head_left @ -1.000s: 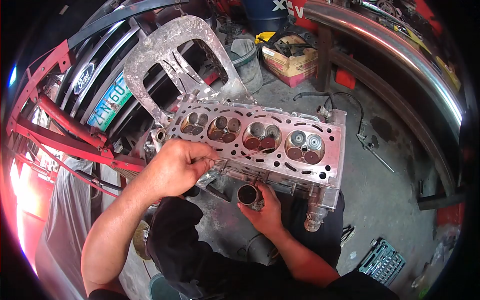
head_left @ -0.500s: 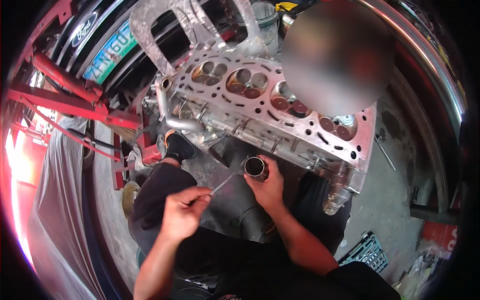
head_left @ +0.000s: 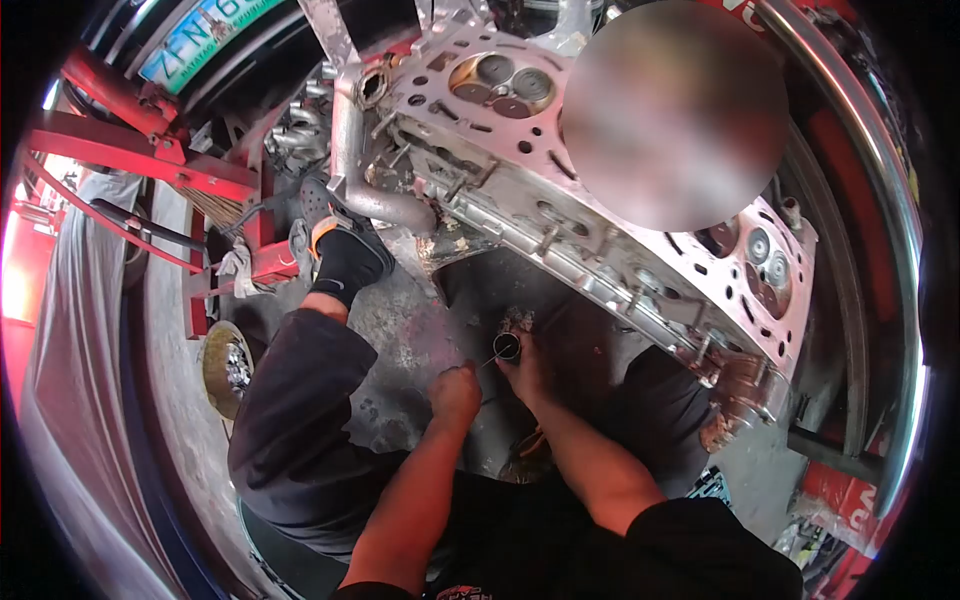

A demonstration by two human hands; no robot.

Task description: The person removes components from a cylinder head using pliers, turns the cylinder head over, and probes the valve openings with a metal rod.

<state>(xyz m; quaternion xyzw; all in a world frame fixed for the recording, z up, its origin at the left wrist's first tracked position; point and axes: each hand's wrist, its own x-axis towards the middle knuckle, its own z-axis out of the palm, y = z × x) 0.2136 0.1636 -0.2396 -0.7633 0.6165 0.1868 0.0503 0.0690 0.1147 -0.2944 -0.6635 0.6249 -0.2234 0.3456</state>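
Observation:
My right hand (head_left: 531,372) is closed round a small round cup (head_left: 507,346), dark inside with a pale rim, its mouth turned up toward me. In my left hand (head_left: 457,394), fingers closed, is a thin light-grey stick (head_left: 489,361). Its far end reaches over the cup's rim into the opening; what it touches inside is too dark to tell. Beyond both hands lies a large metal cylinder head (head_left: 480,190), its flat face with round valves turned up. Neither hand touches it.
A bent metal pipe (head_left: 390,208) juts from the head's left end. To the left stand a red steel frame (head_left: 150,155) and a grey draped cover (head_left: 85,330). My shoed foot (head_left: 350,255) rests on the concrete floor. A chrome bumper (head_left: 885,170) curves along the right.
My left hand has moved right and brought the stick from beside the cup to its mouth. The view has shifted, so the cylinder head appears larger and the frame sits differently.

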